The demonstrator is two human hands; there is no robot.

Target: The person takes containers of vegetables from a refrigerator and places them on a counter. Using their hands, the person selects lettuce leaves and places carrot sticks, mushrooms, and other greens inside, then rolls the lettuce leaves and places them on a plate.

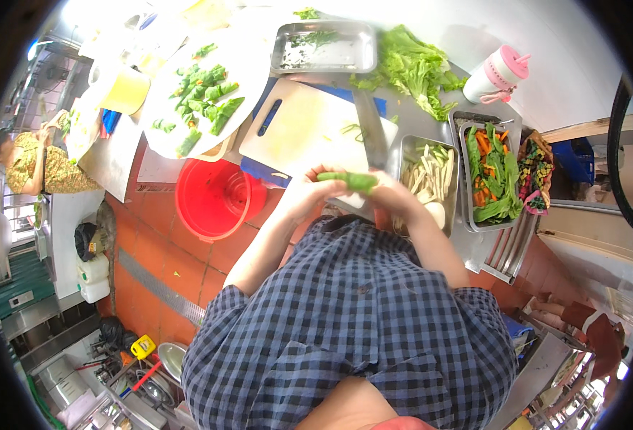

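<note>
Between my two hands, over the near edge of the cutting board (298, 132), is a green leaf roll (350, 180). My left hand (311, 192) is closed on its left end with thumb and fingers. At the other end my right hand (392, 193) closes round the roll, its fingertips partly hidden. A broad-bladed knife (369, 118) lies across the right part of the board, beside a few green scraps. Similar leaf rolls (205, 93) are spread on a large white plate (248, 61) to the left. Just right of my right hand, a metal tray (405, 154) holds pale strips (427, 175).
A second metal tray (467, 201) holds leaves and orange strips. Lettuce leaves (417, 68), a shallow metal tray (324, 68) and a pink-lidded bottle (494, 75) stand behind. Below the table's left is a red bucket (212, 201). People (40, 161) are at far left and lower right.
</note>
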